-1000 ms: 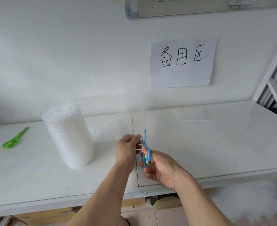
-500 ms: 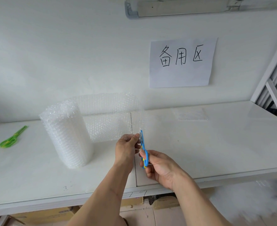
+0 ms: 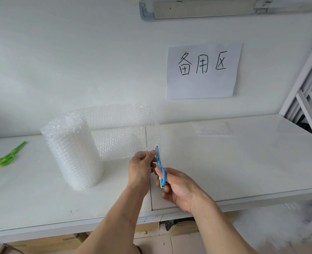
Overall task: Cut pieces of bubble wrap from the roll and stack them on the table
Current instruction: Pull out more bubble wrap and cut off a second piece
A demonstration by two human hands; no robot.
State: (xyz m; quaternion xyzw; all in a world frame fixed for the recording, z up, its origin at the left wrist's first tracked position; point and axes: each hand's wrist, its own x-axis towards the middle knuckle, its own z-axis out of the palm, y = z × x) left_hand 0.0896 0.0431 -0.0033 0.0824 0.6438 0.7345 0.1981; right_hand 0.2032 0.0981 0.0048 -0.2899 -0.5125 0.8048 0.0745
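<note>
A roll of bubble wrap (image 3: 72, 151) stands upright on the white table (image 3: 243, 162), left of centre. A loose sheet (image 3: 122, 132) unwinds from it to the right, standing on edge. My left hand (image 3: 141, 165) pinches the sheet's lower right corner. Blue scissors (image 3: 159, 166) point up at the sheet's bottom edge just right of that pinch, and my right hand (image 3: 177, 187) grips their handles. A flat cut piece of bubble wrap (image 3: 213, 128) lies at the back right of the table.
Green scissors (image 3: 9, 154) lie on the table's far left. A paper sign (image 3: 203, 70) hangs on the wall behind. A white metal frame (image 3: 307, 99) stands at the right. Cardboard boxes (image 3: 41, 242) sit under the table, with more blurred bubble wrap (image 3: 289, 219) lower right.
The blue scissors have tilted and moved slightly left toward my left hand, their tips now at the sheet's bottom edge. The roll and sheet stay put.
</note>
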